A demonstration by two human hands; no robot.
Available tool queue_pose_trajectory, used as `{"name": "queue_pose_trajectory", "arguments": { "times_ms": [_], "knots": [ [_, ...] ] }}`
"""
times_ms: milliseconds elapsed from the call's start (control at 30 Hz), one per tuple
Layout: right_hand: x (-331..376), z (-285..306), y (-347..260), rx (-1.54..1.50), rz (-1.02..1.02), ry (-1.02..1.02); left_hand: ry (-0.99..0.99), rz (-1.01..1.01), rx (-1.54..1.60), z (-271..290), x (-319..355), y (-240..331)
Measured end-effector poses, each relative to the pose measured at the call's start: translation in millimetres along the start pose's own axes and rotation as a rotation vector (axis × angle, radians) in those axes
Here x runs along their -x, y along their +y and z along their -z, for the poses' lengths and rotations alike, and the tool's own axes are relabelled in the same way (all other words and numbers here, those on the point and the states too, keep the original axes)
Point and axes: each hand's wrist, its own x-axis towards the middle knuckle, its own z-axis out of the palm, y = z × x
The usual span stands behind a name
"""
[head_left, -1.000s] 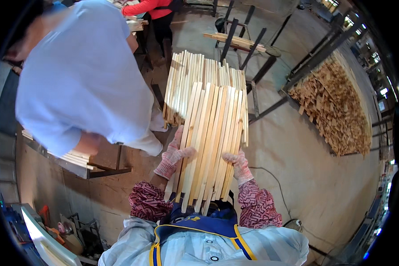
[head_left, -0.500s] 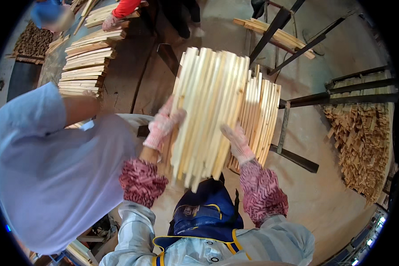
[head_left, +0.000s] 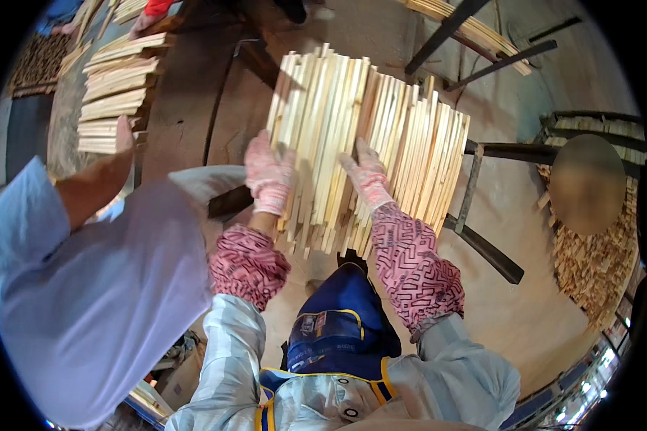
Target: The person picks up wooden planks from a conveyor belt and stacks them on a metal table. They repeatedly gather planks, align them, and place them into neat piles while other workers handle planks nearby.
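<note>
Held between two pink-and-white gloves, the bunch of sticks [head_left: 316, 118] is at twelve o'clock. Its left edge touches the left hand [head_left: 269, 171], and the right hand [head_left: 366, 171] rests at its right side. Fingers and thumbs look partly open, but I cannot tell how hard they squeeze. Right beside the bunch, at one o'clock, is another row of sticks [head_left: 433, 169]. Dark metal bars [head_left: 516, 152] stick out at two o'clock, and a big wood pile [head_left: 597, 269] is at three. Between eight and nine, a person in light blue [head_left: 101, 280] is close to the left sleeve [head_left: 248, 264]. More sticks [head_left: 118, 90] lie at ten. The bunch looks pale yellow, long and thin, with uneven ends.
</note>
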Motion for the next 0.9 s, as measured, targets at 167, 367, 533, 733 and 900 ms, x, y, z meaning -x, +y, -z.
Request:
{"name": "queue_pose_trajectory", "arguments": {
  "times_ms": [167,367,533,733,900],
  "knots": [
    [63.2,-36.4,69.5,-0.27,0.047,0.292,-0.176,-0.099,0.022,38.7,125.4,14.6],
    [193.1,-75.9,112.6,0.225,0.331,-0.094,-0.491,0.224,0.11,91.7,338.7,-69.1],
    [260.4,-157.5,145.6,0.116,0.339,-0.54,-0.64,0.567,0.267,144.6,505.9,-166.2],
    [392.0,-297.2,47.4,0.323,0.307,-0.947,-0.272,1.117,0.446,225.7,690.5,-217.7],
    [456.1,-462.7,-20.3,0.498,0.631,-1.41,-0.175,1.608,0.514,224.0,819.7,-222.1]
  ]
}}
